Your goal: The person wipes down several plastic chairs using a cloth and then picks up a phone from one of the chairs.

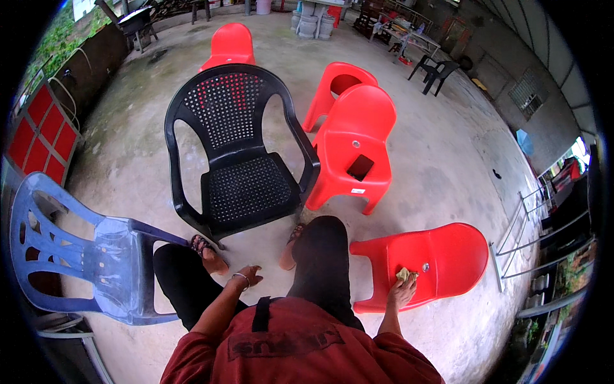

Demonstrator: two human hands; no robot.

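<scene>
My right hand (402, 291) grips a crumpled yellowish cloth (407, 274) against the seat of a low red plastic chair (453, 259) at my right side. A round metal-looking disc (425, 267) is set in that seat, just beside the cloth. Between my knees, my left hand (251, 274) hangs in the air with a bracelet at the wrist, and nothing is in it. Ahead of me stands a black plastic armchair (249, 189) with a perforated back and seat. A worn blue plastic chair (115, 269) is by my left leg.
A dark phone-like slab (360, 167) lies on another red chair (364, 120). More red seats, a stool (343, 77) and a chair (232, 43), stand beyond. A metal frame (511, 240) is at right, a red-panelled gate (43, 129) at left. Concrete floor (431, 182) stretches between them.
</scene>
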